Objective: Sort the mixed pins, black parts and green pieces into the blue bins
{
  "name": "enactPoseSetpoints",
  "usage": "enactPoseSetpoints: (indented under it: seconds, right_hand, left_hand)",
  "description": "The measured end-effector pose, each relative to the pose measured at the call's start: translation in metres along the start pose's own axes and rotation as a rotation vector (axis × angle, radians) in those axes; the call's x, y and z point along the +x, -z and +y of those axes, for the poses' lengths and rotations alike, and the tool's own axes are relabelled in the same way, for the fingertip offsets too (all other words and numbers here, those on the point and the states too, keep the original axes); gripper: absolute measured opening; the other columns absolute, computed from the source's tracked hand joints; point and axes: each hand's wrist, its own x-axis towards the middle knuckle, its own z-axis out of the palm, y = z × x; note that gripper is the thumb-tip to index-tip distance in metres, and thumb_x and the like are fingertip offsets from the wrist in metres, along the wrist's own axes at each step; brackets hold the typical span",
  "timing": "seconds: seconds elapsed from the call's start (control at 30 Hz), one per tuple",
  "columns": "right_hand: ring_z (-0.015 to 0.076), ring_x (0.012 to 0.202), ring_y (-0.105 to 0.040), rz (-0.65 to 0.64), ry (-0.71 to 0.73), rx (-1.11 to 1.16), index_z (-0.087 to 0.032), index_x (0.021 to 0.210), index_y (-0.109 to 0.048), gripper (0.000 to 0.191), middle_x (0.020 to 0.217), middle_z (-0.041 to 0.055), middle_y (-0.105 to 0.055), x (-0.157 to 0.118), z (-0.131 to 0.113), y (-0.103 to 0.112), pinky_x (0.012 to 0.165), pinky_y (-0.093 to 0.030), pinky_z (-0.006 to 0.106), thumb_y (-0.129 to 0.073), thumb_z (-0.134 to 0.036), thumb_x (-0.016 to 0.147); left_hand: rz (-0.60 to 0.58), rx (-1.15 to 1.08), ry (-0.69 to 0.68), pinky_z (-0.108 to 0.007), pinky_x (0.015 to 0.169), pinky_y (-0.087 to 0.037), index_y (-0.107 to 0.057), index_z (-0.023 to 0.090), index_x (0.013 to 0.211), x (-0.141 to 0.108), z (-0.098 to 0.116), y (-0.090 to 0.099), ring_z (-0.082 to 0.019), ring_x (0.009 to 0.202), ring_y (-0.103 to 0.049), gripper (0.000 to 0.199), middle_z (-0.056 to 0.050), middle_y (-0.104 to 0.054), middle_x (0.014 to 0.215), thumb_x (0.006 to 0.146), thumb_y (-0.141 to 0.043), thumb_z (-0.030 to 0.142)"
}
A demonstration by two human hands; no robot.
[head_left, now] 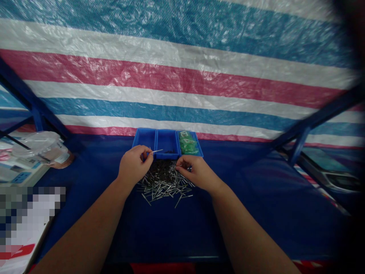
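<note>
My left hand pinches a thin silvery pin, which points right over the front of the blue bins. Its fingers are closed. My right hand has thumb and fingertips together at the right side of a pile of metal pins; what they hold, if anything, is too small to tell. Darker small pieces lie at the back of the pile. Behind it stand three joined blue bins. The right bin holds green plastic packets, the middle one a few dark pieces near its front.
On the blue table, a lidded plastic cup stands at the left, above a partly pixelated booklet. A device like a scale is at the right. Blue frame bars and a striped sheet rise behind.
</note>
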Motion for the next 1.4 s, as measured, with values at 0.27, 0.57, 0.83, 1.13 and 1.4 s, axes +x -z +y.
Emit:
enactPoseSetpoints:
  seconds: [0.27,0.57,0.83,1.13,1.4]
  right_hand:
    - [0.0127,0.066,-0.057,0.076,-0.034,-0.016,-0.019,0.082,-0.065,0.009,0.072,0.0,-0.064,0.001,0.003,0.002,0.062,-0.043,0.027,-0.061,-0.025,0.088]
    - [0.0118,0.068,-0.055,0.061,-0.048,0.292,-0.018,0.09,-0.069,0.014,0.076,0.0008,-0.065,0.001,0.008,-0.004,0.063,-0.043,0.027,-0.063,-0.03,0.087]
    - [0.0126,0.067,-0.06,-0.028,-0.069,0.506,-0.016,0.096,-0.068,0.019,0.075,0.0018,-0.067,0.001,0.004,-0.012,0.063,-0.045,0.028,-0.068,-0.032,0.085]
    - [0.012,0.055,-0.056,-0.04,-0.198,-0.1,-0.018,0.092,-0.072,0.014,0.063,-0.0011,-0.063,-0.006,0.017,0.026,0.054,-0.039,0.027,-0.067,-0.03,0.086]
    - [0.0146,0.062,-0.06,-0.131,-0.257,-0.281,-0.017,0.096,-0.074,0.019,0.069,0.0011,-0.068,-0.006,0.028,0.022,0.058,-0.04,0.027,-0.068,-0.013,0.078]
  left_hand:
    - [0.052,0.168,0.192,-0.029,0.056,-0.031,-0.07,0.022,0.078,0.001,-0.013,0.001,-0.016,0.061,-0.053,0.015,-0.001,-0.061,0.065,0.084,-0.065,0.035]
    - [-0.366,-0.184,-0.261,-0.028,0.065,-0.042,-0.072,0.02,0.104,-0.005,0.01,-0.005,-0.014,0.066,-0.055,0.021,-0.001,-0.06,0.074,0.092,-0.058,0.03]
    - [-0.487,-0.228,-0.285,-0.027,0.061,-0.04,-0.071,0.021,0.092,-0.01,0.017,-0.006,-0.013,0.066,-0.056,0.014,0.0,-0.061,0.073,0.092,-0.061,0.031]
    - [-0.111,0.007,-0.037,-0.029,0.063,-0.038,-0.068,0.018,0.085,0.0,0.0,-0.001,-0.015,0.065,-0.054,0.023,-0.002,-0.061,0.071,0.095,-0.054,0.034]
    - [-0.049,0.192,0.169,-0.029,0.056,-0.025,-0.068,0.021,0.075,0.002,-0.012,0.002,-0.016,0.058,-0.052,0.03,-0.002,-0.061,0.063,0.092,-0.057,0.043]
